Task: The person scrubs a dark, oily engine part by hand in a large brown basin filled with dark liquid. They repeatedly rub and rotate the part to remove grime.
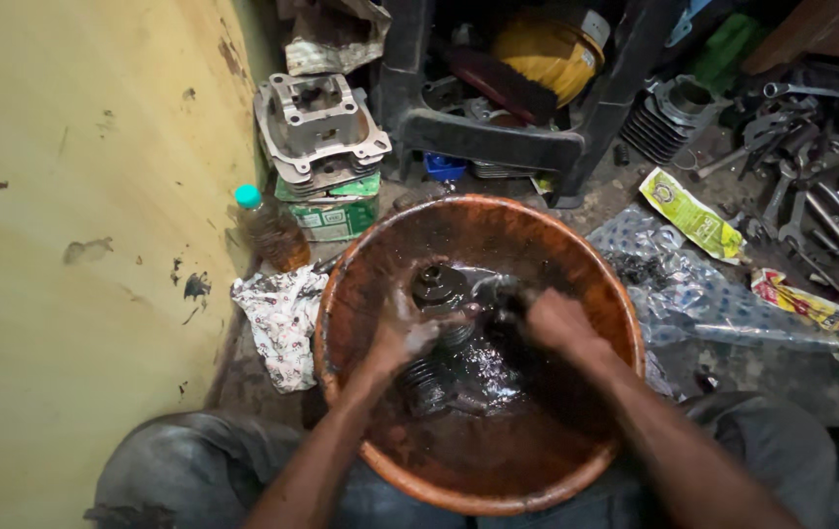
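A: Gripped tight — left hand point(402, 333) was wrapped around the dark metal engine part point(442, 294), fingers curled under its round top.

B: Right hand point(553, 321)?

A: Closed too, pressed against the same part from the other side. Whether it held a brush or rag, couldn't tell, too dark and wet.

B: Where was the part?

A: Inside the big orange-brown basin point(596, 284), sitting in black oily liquid at the middle. Basin sat between the person's knees.

B: Look of it?

A: Black, greasy, shiny wet. Round cap on top, ribbed fins point(426, 380) lower down near the left wrist.

B: Around it?

A: Grey finned cylinder block point(319, 127) on a green box behind, patterned rag point(282, 318) left of the basin, small bottle point(267, 230) by the yellow wall, wrenches point(811, 211) scattered far right.
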